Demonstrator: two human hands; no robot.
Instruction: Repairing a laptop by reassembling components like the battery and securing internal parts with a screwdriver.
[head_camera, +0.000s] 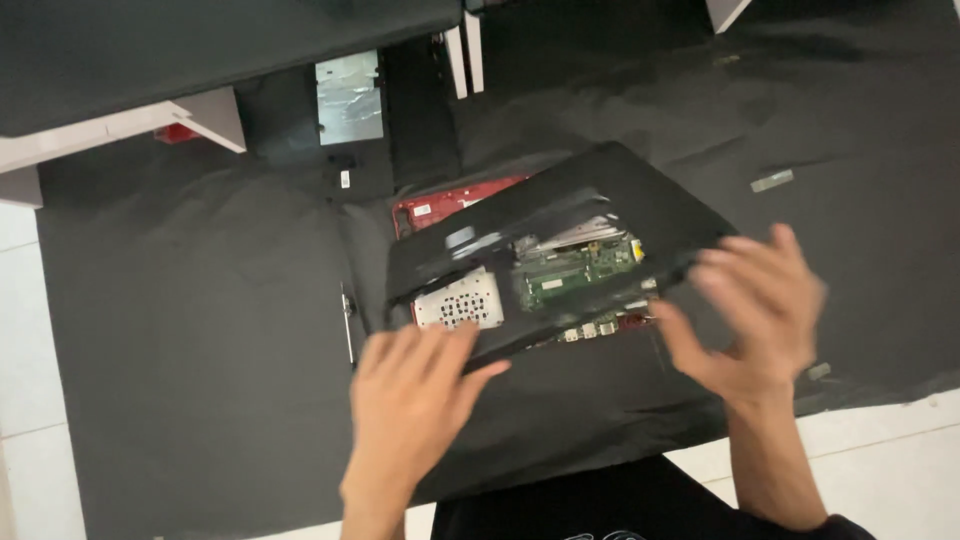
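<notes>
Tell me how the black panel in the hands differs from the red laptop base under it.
The black panel is lifted and tilted; the red laptop base lies flat on the black cloth. The panel is an open frame, the base holds a green circuit board. Left hand and right hand grip only the panel.

Black laptop cover frame (640, 195), thin plastic w/ big cutout, tilted up off red laptop base (450, 205), far edge higher; thru cutout of frame: green circuit board (575, 275) & perforated silver plate (458, 300) on base, board right of plate
</notes>
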